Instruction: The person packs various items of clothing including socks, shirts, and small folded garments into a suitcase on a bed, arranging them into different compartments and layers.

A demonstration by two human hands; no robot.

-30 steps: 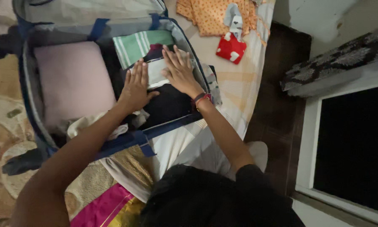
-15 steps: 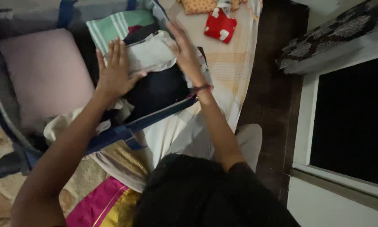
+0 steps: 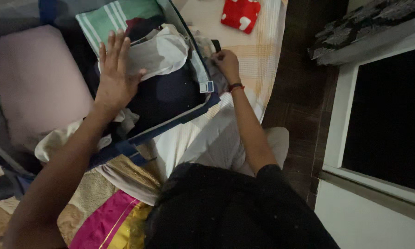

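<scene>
An open blue-edged suitcase [image 3: 180, 117] lies on the bed, packed with folded clothes. My left hand [image 3: 114, 76] lies flat, fingers spread, on the pile, pressing on a white garment [image 3: 159, 53] and dark clothes [image 3: 166, 94]. A green striped cloth [image 3: 108, 20] sits behind it. My right hand [image 3: 227, 64] is outside the suitcase's right wall, fingers pinched on dark fabric [image 3: 215, 74] lying there. A red and black band circles that wrist.
A pink cushion-like bundle [image 3: 34, 83] fills the suitcase's left half. A red pouch with white hearts [image 3: 240, 14] lies on the pale bedsheet [image 3: 258, 60]. Pink and gold fabric [image 3: 110, 223] hangs near my lap. Dark floor and a window [image 3: 387, 120] are on the right.
My right hand left the clothes pile, moved over the suitcase's right wall and closed on fabric outside it. My left hand stayed pressed on the pile. The view shifted slightly.
</scene>
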